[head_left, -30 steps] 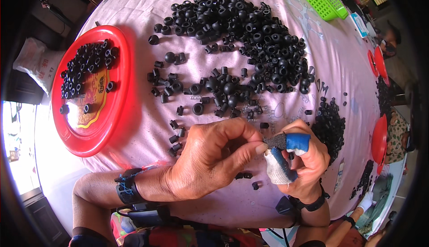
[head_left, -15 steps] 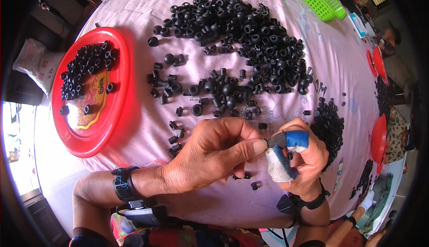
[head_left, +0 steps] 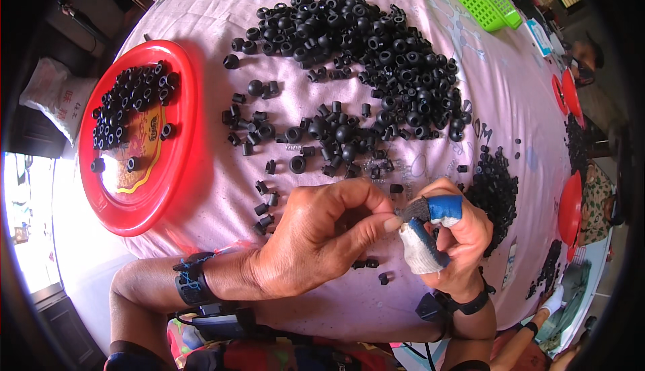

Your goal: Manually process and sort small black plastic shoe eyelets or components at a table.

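Near the bench's (head_left: 376,314) front edge, left hand (head_left: 329,237) and right hand (head_left: 460,237) pinch closed, contents hidden; black parts (head_left: 423,99) look light, rubbery, best rim-held.

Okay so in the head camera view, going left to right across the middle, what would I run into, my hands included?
White sack, large red tray, left hand, right hand, heap of small black pieces, lower red dish.
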Action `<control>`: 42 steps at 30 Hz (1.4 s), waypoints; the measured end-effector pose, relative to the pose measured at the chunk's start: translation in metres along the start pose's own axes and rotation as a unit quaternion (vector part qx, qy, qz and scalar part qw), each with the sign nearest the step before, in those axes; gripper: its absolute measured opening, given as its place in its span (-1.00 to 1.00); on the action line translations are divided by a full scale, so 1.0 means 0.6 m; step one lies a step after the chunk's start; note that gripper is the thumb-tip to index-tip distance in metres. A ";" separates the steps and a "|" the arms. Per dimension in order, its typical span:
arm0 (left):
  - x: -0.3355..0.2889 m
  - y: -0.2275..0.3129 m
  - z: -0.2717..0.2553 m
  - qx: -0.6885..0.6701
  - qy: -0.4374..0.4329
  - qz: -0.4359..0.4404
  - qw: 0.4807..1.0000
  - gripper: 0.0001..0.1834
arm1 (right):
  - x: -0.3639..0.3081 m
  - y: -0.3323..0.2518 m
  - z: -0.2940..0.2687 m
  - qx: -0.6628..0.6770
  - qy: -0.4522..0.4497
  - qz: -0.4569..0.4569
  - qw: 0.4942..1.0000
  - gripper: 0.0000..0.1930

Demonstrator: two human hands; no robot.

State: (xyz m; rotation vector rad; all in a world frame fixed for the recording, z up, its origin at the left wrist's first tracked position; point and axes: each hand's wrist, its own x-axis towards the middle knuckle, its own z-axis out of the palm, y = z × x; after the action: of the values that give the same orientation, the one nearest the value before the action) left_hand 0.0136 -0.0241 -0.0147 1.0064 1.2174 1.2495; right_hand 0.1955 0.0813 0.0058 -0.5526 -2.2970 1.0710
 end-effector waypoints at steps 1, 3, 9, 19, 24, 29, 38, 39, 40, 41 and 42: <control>-0.002 -0.006 0.003 -0.028 0.001 -0.010 1.000 -0.84 | -0.001 0.001 0.004 0.003 0.012 0.001 1.000 -0.73; 0.000 0.004 0.003 -0.054 0.003 -0.020 0.998 -0.83 | -0.005 -0.001 0.007 0.007 0.023 0.002 1.000 -0.73; 0.013 0.020 -0.015 -0.222 -0.049 -0.190 0.955 -0.74 | 0.000 -0.001 0.008 -0.075 0.076 -0.067 0.992 -0.71; 0.008 0.017 -0.013 -0.235 -0.049 -0.203 0.949 -0.75 | -0.017 -0.015 0.008 -0.289 0.043 -0.172 0.941 -0.71; 0.006 0.012 -0.019 -0.239 -0.051 -0.200 0.949 -0.76 | -0.009 -0.014 0.009 -0.247 0.019 -0.192 0.950 -0.59; 0.006 0.057 -0.046 -0.155 0.055 -0.092 0.982 -0.70 | 0.002 -0.009 0.014 -0.185 0.017 -0.168 0.968 -0.66; -0.019 0.052 -0.087 0.374 0.001 0.109 0.921 -0.79 | 0.004 -0.015 0.002 -0.143 0.059 0.050 0.987 -0.86; -0.019 0.057 -0.088 0.430 0.013 0.129 0.893 -0.77 | 0.005 -0.015 -0.001 -0.149 0.043 0.047 0.987 -0.84; -0.017 0.062 -0.090 0.484 0.025 0.148 0.862 -0.74 | 0.004 -0.012 -0.005 -0.171 -0.006 0.033 0.985 -0.81; -0.018 0.068 -0.090 0.537 0.038 0.167 0.826 -0.71 | 0.002 -0.007 -0.005 -0.170 -0.003 0.031 0.985 -0.81; -0.018 0.051 -0.092 0.515 0.034 0.188 0.836 -0.64 | 0.000 0.001 -0.002 -0.180 -0.004 0.018 0.983 -0.81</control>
State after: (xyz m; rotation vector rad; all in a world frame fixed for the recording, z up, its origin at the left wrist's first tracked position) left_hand -0.0439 -0.0364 0.0098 2.0731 1.8636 0.8511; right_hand 0.1965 0.0825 0.0058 -0.7322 -2.5111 0.6719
